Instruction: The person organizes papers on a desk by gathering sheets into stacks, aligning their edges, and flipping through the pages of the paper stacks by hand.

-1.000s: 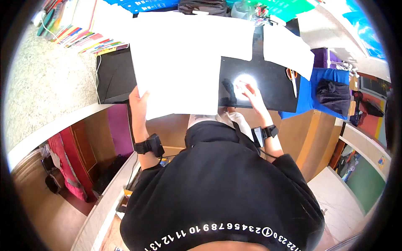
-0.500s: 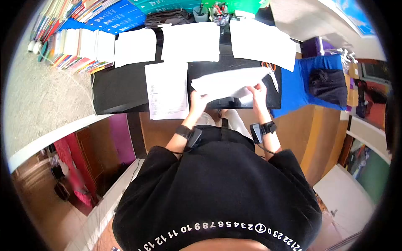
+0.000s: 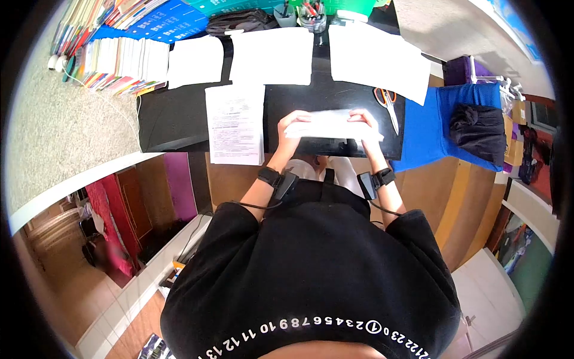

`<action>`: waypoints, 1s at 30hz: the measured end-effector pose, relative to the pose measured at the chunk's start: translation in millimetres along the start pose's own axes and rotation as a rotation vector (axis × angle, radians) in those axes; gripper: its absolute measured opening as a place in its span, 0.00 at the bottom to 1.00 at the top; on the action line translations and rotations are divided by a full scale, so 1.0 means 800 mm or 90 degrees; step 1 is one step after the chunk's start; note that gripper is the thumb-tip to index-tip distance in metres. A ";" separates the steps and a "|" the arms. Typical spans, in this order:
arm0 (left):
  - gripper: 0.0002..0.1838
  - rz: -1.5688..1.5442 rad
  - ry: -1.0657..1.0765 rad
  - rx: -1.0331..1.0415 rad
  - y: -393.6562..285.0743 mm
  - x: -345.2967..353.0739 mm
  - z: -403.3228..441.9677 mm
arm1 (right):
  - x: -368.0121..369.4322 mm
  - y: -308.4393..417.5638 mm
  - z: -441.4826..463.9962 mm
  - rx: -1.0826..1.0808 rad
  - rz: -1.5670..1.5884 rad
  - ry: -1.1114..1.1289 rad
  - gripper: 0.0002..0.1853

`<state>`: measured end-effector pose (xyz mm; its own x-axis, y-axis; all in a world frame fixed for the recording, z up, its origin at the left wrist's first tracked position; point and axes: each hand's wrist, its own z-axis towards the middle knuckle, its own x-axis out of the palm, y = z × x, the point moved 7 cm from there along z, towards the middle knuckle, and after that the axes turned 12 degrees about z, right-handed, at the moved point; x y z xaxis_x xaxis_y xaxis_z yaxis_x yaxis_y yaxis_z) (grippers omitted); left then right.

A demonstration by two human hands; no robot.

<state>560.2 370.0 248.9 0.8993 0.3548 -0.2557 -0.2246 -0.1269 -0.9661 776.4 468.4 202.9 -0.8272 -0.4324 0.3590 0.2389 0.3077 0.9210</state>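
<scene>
Head view: my left hand (image 3: 289,124) and right hand (image 3: 369,125) have fingers pinched closed on opposite ends of the white paper (image 3: 329,128), over the near part of the black table (image 3: 299,97). Likely light, floppy, a bit slick, easy to crease or tear. Best hold: both side edges, gentle pinch. Can't tell sheet count.

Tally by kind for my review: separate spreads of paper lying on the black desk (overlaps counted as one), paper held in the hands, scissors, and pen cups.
Paper spreads lying on the desk: 4
Paper bundle between left hand and right hand: 1
Scissors: 1
Pen cups: 2
Total: 8
</scene>
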 end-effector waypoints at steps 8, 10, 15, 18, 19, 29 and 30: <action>0.09 0.103 -0.088 -0.053 -0.011 -0.005 -0.008 | -0.015 0.009 -0.001 0.075 -0.172 -0.167 0.12; 0.09 0.042 -0.069 -0.019 -0.047 -0.007 -0.003 | -0.002 0.031 -0.003 0.118 -0.189 -0.119 0.12; 0.33 0.103 0.020 0.007 -0.034 -0.015 0.003 | 0.009 0.030 0.007 0.025 -0.038 0.035 0.15; 0.31 0.018 0.042 -0.025 -0.026 -0.023 0.009 | 0.005 0.014 0.010 0.046 -0.016 0.071 0.17; 0.28 -0.038 0.050 -0.027 -0.025 -0.017 0.012 | 0.012 0.019 0.011 0.036 -0.011 0.091 0.17; 0.17 -0.082 0.018 -0.091 -0.032 -0.022 0.014 | 0.030 0.028 0.018 0.055 -0.083 0.037 0.15; 0.18 -0.091 0.024 -0.085 -0.038 -0.023 0.015 | 0.024 0.018 0.021 0.076 -0.035 0.033 0.16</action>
<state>545.9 378.1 282.4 0.9324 0.3435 -0.1122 -0.0438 -0.2008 -0.9787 755.3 478.6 220.2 -0.8095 -0.4935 0.3180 0.1287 0.3792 0.9163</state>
